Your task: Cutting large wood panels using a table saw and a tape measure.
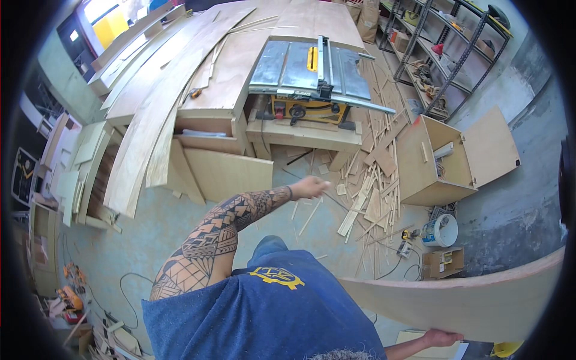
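My left hand is stretched out ahead at the end of a bent arm, over the floor in front of the table saw. Its fingers are blurred, and nothing can be made out in them. Down at the lower right, my right hand grips the lower edge of a large, pale plywood panel. The panel stands on edge at my right side and runs out toward the right rim. My blue-clad body hides part of the right arm and the panel's near end.
A workbench carries long plywood strips. Wood offcuts litter the floor beside the saw. On the right stand an open wooden cabinet, a white bucket, a cardboard box and metal shelving. Cords trail over the floor.
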Tool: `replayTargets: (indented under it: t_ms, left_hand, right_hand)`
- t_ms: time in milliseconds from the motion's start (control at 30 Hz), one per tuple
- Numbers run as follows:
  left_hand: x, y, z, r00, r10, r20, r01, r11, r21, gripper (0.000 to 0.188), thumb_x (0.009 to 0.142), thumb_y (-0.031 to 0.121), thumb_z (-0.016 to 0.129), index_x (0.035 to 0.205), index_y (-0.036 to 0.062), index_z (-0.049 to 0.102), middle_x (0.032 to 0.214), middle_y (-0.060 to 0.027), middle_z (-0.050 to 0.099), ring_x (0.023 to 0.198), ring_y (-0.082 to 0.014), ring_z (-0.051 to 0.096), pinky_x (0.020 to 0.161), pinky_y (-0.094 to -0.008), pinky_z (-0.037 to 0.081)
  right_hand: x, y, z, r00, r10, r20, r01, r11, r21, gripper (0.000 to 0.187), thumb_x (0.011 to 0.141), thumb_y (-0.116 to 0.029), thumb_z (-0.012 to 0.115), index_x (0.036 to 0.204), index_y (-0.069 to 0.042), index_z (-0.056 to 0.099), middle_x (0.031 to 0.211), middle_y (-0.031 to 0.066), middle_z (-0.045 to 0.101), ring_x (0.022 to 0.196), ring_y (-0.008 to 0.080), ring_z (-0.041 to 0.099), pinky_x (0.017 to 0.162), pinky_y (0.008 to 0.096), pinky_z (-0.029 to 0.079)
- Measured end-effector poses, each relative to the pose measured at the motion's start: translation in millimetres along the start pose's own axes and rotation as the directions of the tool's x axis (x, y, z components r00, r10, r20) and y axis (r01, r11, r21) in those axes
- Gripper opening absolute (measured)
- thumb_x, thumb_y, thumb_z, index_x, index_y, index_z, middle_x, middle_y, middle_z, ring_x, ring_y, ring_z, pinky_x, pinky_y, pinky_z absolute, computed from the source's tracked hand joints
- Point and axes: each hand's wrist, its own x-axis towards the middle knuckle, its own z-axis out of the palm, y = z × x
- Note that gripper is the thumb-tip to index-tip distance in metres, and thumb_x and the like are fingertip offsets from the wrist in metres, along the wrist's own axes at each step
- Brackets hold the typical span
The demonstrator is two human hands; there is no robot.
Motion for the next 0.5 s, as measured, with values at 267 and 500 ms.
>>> replayTargets:
  t_ms: [267, 500]
  left_hand:
    - [167, -89, -186, 0.863, -0.366, -0.349, 0.064, 0.764, -0.643, 0.057, 0.106, 0.056, 0.052, 0.123, 0.0032, 0.062, 0.104, -0.0103, 0.070, 0.090, -0.0210, 0.068, 0.074, -0.0363, 0.056]
    - [280, -120, -296, 0.745, -0.497, -0.444, -0.402, 0.195, -0.894, 0.079, 0.107, 0.068, 0.033, 0.155, 0.0051, 0.038, 0.154, -0.0196, 0.044, 0.145, -0.0353, 0.043, 0.111, -0.0511, 0.046]
  right_hand:
    - [-19, -35, -27, 0.977, -0.169, -0.133, 0.205, 0.920, 0.333, 0.065, 0.103, -0.051, 0.059, 0.136, 0.005, 0.062, 0.120, 0.0213, 0.071, 0.104, 0.0342, 0.066, 0.094, 0.0440, 0.054]
    - [-59, -88, 83, 0.961, -0.256, -0.107, 0.274, 0.937, 0.215, 0.066, 0.103, -0.052, 0.059, 0.137, 0.005, 0.060, 0.121, 0.0214, 0.069, 0.105, 0.0343, 0.065, 0.095, 0.0442, 0.053]
